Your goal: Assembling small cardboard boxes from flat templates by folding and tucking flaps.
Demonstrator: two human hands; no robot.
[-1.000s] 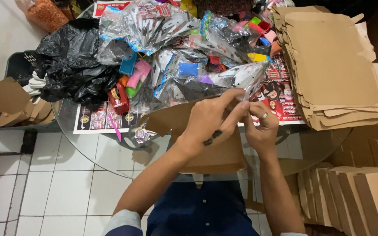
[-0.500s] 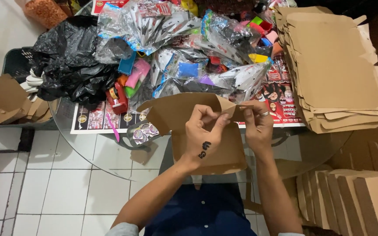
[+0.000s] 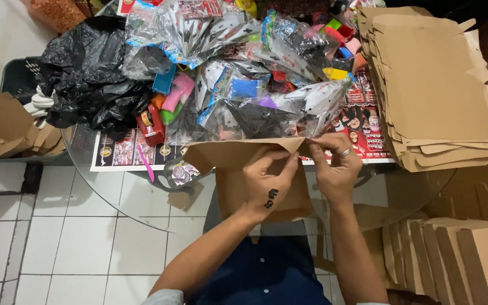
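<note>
White tiled floor (image 3: 57, 237) lies below a round glass table (image 3: 114, 192). Left hand (image 3: 269, 186) and right hand (image 3: 337, 166) pinch a flat brown cardboard blank (image 3: 227, 155) at the near table edge. Farther off: plastic-wrapped toys (image 3: 244, 73); far right, stacked cardboard blanks (image 3: 436, 85).

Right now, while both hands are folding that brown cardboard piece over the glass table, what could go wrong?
The left hand and right hand pinch the flat brown cardboard piece at one fold, so it might crease crookedly or tear. The heap of clear plastic toy packets sits right behind it and could get nudged. The tall stack of brown cardboard blanks overhangs the round glass table and might slide.
</note>
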